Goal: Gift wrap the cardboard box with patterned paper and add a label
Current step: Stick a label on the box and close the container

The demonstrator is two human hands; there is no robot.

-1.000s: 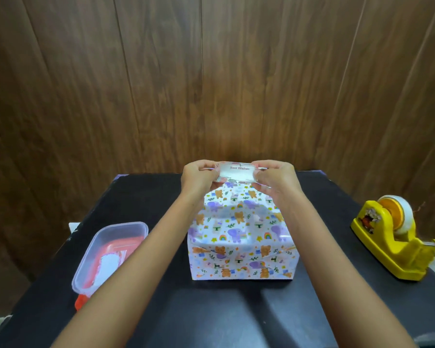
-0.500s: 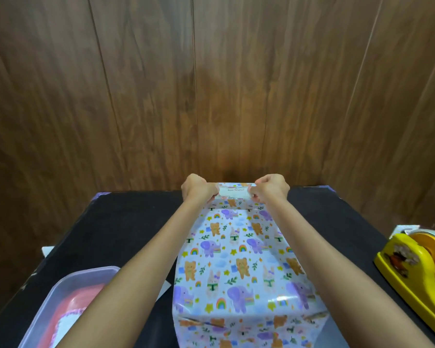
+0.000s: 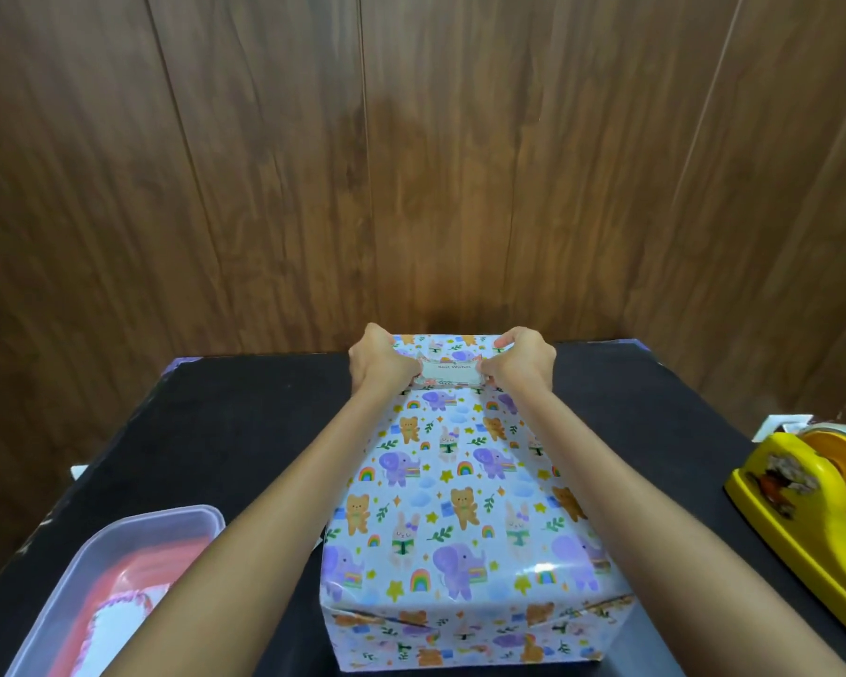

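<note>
Left hand (image 3: 379, 366), right hand (image 3: 523, 361) (curled) pinch label (image 3: 453, 373).

We see glossy patterned paper (image 3: 460, 505), glare toward 5 o'clock; label (image 3: 453, 372) matt paper. The table (image 3: 245, 422) is matt black. The tub (image 3: 118, 544) at 8 o'clock: translucent plastic. The dispenser (image 3: 802, 510) at 4 o'clock: glossy yellow plastic. The wall (image 3: 411, 163): smooth wood grain.

We'd call it a home craft corner: black table (image 3: 225, 422) against wood-panel wall (image 3: 460, 163), yellow tape dispenser (image 3: 802, 525), plastic tub (image 3: 167, 514), gift-wrapped box (image 3: 460, 510).
</note>
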